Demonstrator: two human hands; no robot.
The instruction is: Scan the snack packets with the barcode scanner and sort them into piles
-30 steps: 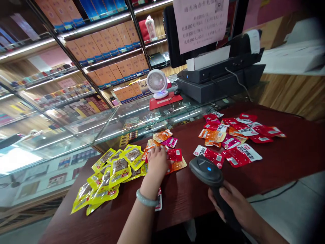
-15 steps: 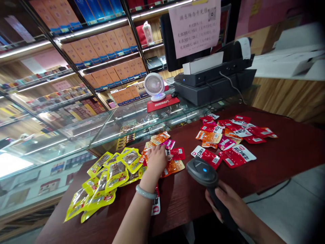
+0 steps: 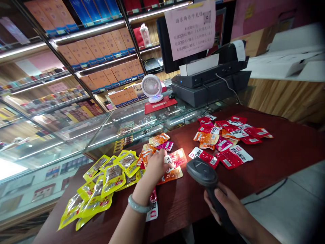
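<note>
My left hand [image 3: 156,166], with a pale bangle at the wrist, grips the near end of a red-and-white snack packet [image 3: 179,158]. A reddish light falls on that packet. Just below it lies an orange packet [image 3: 174,174], and behind the fingers are more orange packets and a magenta packet [image 3: 166,146]. My right hand [image 3: 228,207] is wrapped round the handle of a black barcode scanner [image 3: 202,172], whose head points toward the lit packet. Partly under my left forearm, another red-and-white packet [image 3: 152,210] lies on the brown table.
Yellow snack packets [image 3: 113,176] are heaped on the left. A spread of red, orange and magenta packets [image 3: 232,156] lies on the right. Behind the table [image 3: 286,149] stand a glass counter [image 3: 122,119], a white fan [image 3: 151,86] and a black cash register [image 3: 210,87].
The packet by my left hand has become brightly lit, and my fingers have closed over its end. The blue light on the scanner no longer shows. The view has shifted slightly.
</note>
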